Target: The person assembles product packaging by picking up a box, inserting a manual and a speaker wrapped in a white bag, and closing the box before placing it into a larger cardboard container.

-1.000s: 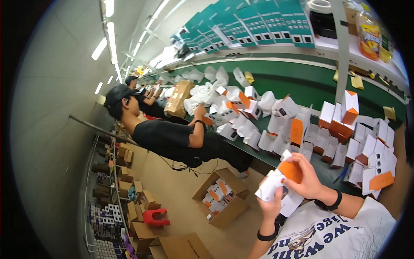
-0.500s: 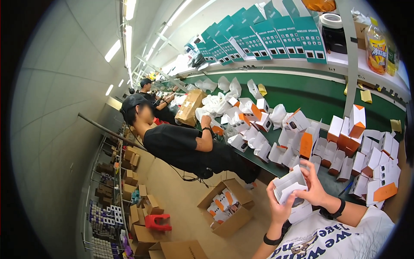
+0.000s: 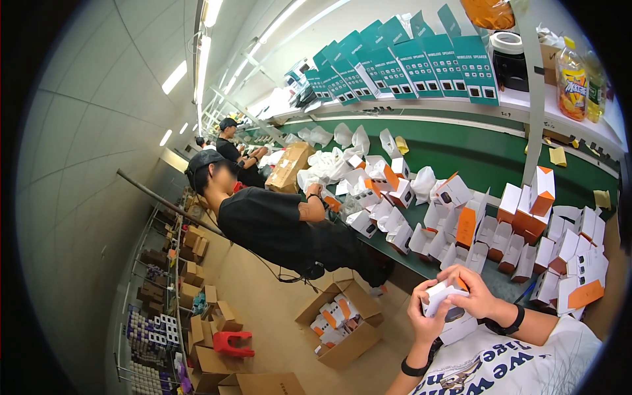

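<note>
The left hand [image 3: 426, 320] and the right hand [image 3: 476, 300] are both closing around one small white box [image 3: 459, 331] in the lower right of the frame. The box is sitting directly between them, touching both, so neither hand is nearer. The left is gripping its left side, and the right is curling over its upper right edge; both thumbs are resting near the flap end. That end is facing the top of the frame, with a bit of orange showing by the right fingers. The long axis seems to be running roughly up and down the frame, though the fingers are hiding too much to be sure. Above and to the right, open white boxes [image 3: 525, 264] are standing on the bench [image 3: 503, 287]. A brown carton [image 3: 356, 345] is lying on the floor at lower centre, and a co-worker [image 3: 260, 220] is standing left of centre.
</note>
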Available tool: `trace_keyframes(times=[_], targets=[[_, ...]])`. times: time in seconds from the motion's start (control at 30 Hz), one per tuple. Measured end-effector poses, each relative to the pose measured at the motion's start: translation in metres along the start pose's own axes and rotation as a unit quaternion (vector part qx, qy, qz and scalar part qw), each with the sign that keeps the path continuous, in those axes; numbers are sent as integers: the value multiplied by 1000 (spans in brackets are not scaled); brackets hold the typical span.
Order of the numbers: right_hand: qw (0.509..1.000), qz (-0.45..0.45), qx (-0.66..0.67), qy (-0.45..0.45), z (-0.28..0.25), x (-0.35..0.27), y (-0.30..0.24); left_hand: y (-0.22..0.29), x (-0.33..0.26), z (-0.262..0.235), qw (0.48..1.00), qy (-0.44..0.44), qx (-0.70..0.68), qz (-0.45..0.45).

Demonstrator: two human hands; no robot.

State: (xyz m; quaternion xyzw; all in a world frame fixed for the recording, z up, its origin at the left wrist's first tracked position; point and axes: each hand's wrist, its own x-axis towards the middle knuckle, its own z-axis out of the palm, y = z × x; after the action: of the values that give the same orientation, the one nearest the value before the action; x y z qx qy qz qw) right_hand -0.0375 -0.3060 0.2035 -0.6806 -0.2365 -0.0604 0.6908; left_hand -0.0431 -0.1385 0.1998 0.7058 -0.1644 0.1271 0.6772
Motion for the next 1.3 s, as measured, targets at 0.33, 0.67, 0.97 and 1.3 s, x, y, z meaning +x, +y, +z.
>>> trace_keyframes(times=[0.33,0.67,0.97,1.3], targets=[[984,21,-98,150,27,7,-19,2,4,0,992,114,-51,14],[987,97,36,120,31,12,-26,5,-8,-3,988,128,27,84],[949,174,234,123,24,18,-21,27,8,-6,943,34,259,206],[991,80,79,73,-4,-9,-23,7,13,3,980,100,78,152]])
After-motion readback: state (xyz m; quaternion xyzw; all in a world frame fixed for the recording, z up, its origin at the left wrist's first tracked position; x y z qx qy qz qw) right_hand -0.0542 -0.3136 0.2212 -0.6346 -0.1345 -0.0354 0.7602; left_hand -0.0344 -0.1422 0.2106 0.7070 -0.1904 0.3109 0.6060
